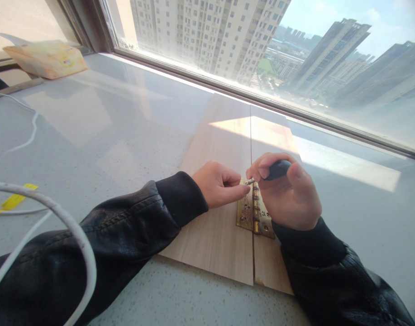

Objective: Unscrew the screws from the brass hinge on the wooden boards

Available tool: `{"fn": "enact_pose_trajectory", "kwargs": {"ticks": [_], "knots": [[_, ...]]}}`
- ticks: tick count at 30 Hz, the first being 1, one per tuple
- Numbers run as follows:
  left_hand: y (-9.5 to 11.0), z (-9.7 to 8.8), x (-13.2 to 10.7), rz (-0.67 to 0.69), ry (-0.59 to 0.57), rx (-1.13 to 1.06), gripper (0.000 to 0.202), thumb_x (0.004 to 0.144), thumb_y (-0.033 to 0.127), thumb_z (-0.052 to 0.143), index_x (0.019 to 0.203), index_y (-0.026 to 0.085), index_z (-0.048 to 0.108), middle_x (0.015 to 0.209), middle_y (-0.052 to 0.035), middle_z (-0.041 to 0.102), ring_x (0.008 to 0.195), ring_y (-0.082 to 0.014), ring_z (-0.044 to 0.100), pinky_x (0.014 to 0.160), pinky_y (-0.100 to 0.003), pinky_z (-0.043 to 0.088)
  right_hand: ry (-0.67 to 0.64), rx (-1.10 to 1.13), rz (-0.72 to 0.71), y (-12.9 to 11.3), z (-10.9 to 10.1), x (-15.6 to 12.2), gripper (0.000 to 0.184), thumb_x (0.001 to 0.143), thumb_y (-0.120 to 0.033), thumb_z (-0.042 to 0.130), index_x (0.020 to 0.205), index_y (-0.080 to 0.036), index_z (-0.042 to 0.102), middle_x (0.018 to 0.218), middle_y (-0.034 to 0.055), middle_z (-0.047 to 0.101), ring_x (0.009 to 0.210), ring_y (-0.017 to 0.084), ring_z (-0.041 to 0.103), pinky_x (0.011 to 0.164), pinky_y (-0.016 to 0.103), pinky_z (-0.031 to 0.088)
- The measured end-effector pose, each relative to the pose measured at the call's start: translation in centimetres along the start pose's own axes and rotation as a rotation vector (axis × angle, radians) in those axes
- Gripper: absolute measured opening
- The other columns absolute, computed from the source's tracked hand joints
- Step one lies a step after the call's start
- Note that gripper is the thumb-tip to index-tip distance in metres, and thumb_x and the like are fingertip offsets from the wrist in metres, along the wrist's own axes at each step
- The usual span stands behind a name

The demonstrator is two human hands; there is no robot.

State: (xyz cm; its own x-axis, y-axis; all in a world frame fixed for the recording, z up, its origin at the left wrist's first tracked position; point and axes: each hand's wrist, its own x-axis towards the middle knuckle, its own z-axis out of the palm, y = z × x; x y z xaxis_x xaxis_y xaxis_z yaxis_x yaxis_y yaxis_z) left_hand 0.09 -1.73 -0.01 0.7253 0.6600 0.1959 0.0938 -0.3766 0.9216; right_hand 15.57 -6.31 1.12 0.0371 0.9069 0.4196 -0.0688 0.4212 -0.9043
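Two pale wooden boards lie side by side, the wider left board (210, 244) and the narrower right board (270, 267). A brass hinge (256, 213) lies across the seam, with screws showing in several of its holes. My right hand (288, 190) is wrapped round the dark handle of a screwdriver (278, 169), whose shaft points left over the hinge's upper part. My left hand (222, 183) is closed, thumb and forefinger pinched near the screwdriver's tip; whatever is between them is too small to make out. Both hands hide part of the hinge.
The boards rest on a speckled white sill (132, 131) beside a large window (227, 45). A tissue-like box (49, 59) stands at the far left. White cables (88, 258) loop across the left side, one with a yellow tag (17, 199).
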Motion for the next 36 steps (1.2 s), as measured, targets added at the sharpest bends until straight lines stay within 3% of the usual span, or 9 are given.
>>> {"fn": "enact_pose_trajectory", "kwargs": {"ticks": [3,7,12,15,19,23,27,36], "knots": [[0.0,0.0,-0.1,0.009,0.018,-0.003,0.046,0.079,0.029,0.055,0.047,0.017,0.025,0.048,0.0084,0.018,0.047,-0.0043,0.020,0.047,-0.024,0.017,0.018,-0.096,-0.031,0.0,-0.2,-0.2,0.016,0.081,-0.036,0.064,0.086,-0.023,0.071,0.084,0.0030,0.055,0.078,0.017,0.053,0.071,0.035,0.044],[0.1,0.1,-0.2,0.004,0.007,-0.005,0.046,0.080,0.029,0.055,0.047,0.017,0.025,0.048,0.0084,0.018,0.047,-0.0044,0.020,0.047,-0.024,0.017,0.063,-0.076,-0.069,0.3,-0.3,-0.3,0.027,0.075,-0.031,0.073,0.101,-0.027,0.068,0.076,-0.0010,0.059,0.073,0.015,0.056,0.074,0.036,0.048],[0.2,0.0,-0.1,0.005,0.002,0.000,0.046,0.079,0.029,0.055,0.047,0.017,0.025,0.047,0.0084,0.018,0.047,-0.0045,0.021,0.047,-0.024,0.018,0.143,-0.043,-0.109,0.3,-0.6,0.0,0.017,0.072,-0.032,0.076,0.082,-0.024,0.065,0.076,-0.0009,0.069,0.070,0.016,0.063,0.073,0.037,0.051],[0.2,0.0,-0.1,-0.002,-0.002,-0.001,0.046,0.079,0.028,0.055,0.046,0.017,0.024,0.047,0.0084,0.018,0.047,-0.0044,0.021,0.047,-0.023,0.018,0.144,-0.036,-0.019,0.3,-0.7,-0.2,0.023,0.079,-0.047,0.066,0.078,-0.023,0.067,0.063,-0.0021,0.065,0.057,0.014,0.060,0.069,0.038,0.052],[0.4,0.1,-0.3,-0.024,0.028,-0.009,0.046,0.079,0.028,0.056,0.047,0.017,0.025,0.049,0.0082,0.018,0.049,-0.0047,0.020,0.048,-0.024,0.017,0.138,-0.143,0.100,0.6,-0.1,-1.0,0.045,0.089,-0.049,0.051,0.056,-0.020,0.060,0.044,-0.0031,0.048,0.040,0.010,0.043,0.045,0.028,0.039],[0.6,0.2,-0.4,-0.023,0.027,-0.011,0.046,0.079,0.028,0.056,0.047,0.017,0.025,0.049,0.0082,0.018,0.049,-0.0048,0.020,0.049,-0.024,0.016,0.204,-0.373,0.031,0.9,0.7,-1.5,0.045,0.089,-0.044,0.054,0.052,-0.019,0.056,0.045,-0.0034,0.042,0.044,0.009,0.037,0.043,0.026,0.026],[0.6,0.2,-0.3,-0.030,0.036,-0.008,0.045,0.079,0.025,0.056,0.047,0.017,0.025,0.049,0.0082,0.017,0.048,-0.0048,0.019,0.048,-0.025,0.016,0.241,-0.497,0.022,0.5,0.8,-1.5,0.035,0.087,-0.038,0.058,0.059,-0.018,0.061,0.048,-0.0042,0.044,0.046,0.008,0.038,0.045,0.026,0.027],[0.6,0.2,-0.3,-0.033,0.028,-0.047,0.042,0.076,0.021,0.055,0.047,0.016,0.025,0.049,0.0077,0.018,0.049,-0.0044,0.020,0.047,-0.024,0.016,0.074,-0.572,-0.041,-0.2,0.2,-1.9,0.029,0.085,-0.031,0.059,0.059,-0.018,0.055,0.046,-0.0042,0.046,0.043,0.008,0.039,0.042,0.025,0.029]]}}
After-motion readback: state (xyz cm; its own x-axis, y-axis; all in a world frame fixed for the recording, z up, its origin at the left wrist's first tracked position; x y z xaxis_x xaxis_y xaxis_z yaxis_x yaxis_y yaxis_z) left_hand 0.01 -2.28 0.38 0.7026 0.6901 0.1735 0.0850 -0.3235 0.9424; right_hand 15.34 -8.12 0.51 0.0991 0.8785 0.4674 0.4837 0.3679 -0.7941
